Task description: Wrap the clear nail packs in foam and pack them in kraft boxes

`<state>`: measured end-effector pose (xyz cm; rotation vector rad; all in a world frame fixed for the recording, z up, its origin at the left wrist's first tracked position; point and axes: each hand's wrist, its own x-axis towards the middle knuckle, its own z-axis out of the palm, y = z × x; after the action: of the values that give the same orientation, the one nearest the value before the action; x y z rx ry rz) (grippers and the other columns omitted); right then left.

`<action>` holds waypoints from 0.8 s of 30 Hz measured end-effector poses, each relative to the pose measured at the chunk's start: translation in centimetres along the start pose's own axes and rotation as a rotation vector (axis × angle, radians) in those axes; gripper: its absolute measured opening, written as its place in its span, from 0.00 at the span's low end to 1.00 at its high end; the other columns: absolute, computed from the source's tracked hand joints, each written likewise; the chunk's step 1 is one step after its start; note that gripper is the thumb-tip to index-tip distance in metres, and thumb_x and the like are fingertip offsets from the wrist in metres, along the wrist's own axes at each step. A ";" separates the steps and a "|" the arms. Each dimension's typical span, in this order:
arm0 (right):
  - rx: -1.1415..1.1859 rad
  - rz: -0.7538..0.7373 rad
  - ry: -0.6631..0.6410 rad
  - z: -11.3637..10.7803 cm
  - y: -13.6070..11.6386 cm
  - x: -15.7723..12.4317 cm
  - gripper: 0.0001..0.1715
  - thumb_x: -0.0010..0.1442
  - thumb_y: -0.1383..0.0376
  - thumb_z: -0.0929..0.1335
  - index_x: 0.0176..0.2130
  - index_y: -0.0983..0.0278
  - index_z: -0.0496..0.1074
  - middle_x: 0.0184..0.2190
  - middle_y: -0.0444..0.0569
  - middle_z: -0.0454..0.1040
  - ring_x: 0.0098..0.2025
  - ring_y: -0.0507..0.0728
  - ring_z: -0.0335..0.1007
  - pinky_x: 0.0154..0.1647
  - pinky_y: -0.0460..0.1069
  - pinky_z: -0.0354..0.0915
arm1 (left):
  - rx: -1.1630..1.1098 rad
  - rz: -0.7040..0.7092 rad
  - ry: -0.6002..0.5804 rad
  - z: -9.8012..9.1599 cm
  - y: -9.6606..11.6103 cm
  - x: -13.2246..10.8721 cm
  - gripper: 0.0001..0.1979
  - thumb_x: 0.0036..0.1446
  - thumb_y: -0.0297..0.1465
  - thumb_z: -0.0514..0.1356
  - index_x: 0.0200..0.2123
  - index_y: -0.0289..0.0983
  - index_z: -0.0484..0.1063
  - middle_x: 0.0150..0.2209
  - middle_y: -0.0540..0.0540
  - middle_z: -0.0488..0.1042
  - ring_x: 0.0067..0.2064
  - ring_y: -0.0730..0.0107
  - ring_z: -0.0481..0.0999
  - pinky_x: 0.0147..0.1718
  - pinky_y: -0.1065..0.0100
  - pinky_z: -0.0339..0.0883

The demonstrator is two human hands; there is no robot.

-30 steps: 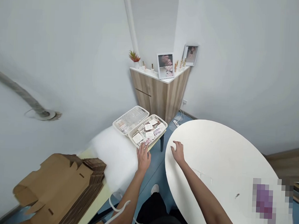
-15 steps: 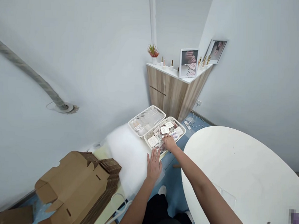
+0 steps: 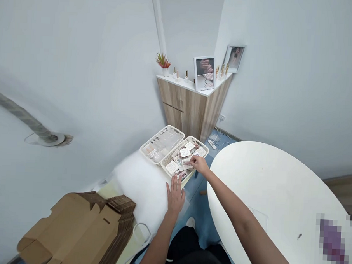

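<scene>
The small white cards [image 3: 185, 152] lie in a messy heap in a white plastic basket with holes [image 3: 193, 140]. The right hand [image 3: 200, 165] reaches over the basket's right side, and its fingertips [image 3: 191, 160] touch a card, but I cannot tell if they grip it. The left hand [image 3: 175, 196] is open with its fingers spread. It holds nothing and sits just below the basket's near corner. Since the last picture, the room has slid a little left in view, and the right hand is still over the cards. A second white basket [image 3: 161, 141] with clear bags sits beside the first. Both are at the far end of soft white fluff [image 3: 141, 189] on a pale worktop [image 3: 110, 191]. Flat brown cardboard boxes [image 3: 78, 229] lie near the worktop's near end. A big round white table [image 3: 278, 191] is just right of the right arm. The print on the cards is too small to read.
</scene>
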<state>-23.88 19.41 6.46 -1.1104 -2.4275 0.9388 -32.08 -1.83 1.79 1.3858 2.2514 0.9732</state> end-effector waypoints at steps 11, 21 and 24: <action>0.717 0.522 0.509 -7.5 11.5 -15.2 0.25 0.45 0.57 0.71 0.43 0.61 0.68 0.27 0.41 0.71 0.28 0.54 0.71 0.32 0.51 0.71 | -0.037 0.147 -0.151 5.7 7.1 -0.3 0.34 0.57 0.30 0.53 0.67 0.36 0.52 0.70 0.40 0.45 0.71 0.52 0.36 0.66 0.44 0.27; 0.349 0.926 0.588 -6.1 17.9 -30.1 0.19 0.48 0.65 0.67 0.43 0.60 0.71 0.25 0.40 0.70 0.27 0.53 0.70 0.31 0.47 0.65 | -0.270 0.225 -0.725 16.1 12.5 -7.0 0.33 0.51 0.30 0.58 0.62 0.38 0.59 0.68 0.37 0.52 0.71 0.50 0.42 0.66 0.46 0.30; 0.317 0.944 0.591 -4.7 17.6 -31.5 0.20 0.49 0.65 0.66 0.45 0.60 0.71 0.27 0.42 0.72 0.29 0.54 0.71 0.32 0.47 0.64 | -0.205 0.270 -0.792 17.5 13.2 -8.0 0.33 0.50 0.30 0.58 0.62 0.37 0.59 0.68 0.35 0.51 0.71 0.48 0.40 0.65 0.43 0.28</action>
<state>8.92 6.08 -2.26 -2.0678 -1.1916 0.9727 -9.35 1.74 -2.13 1.6272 1.3762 0.5506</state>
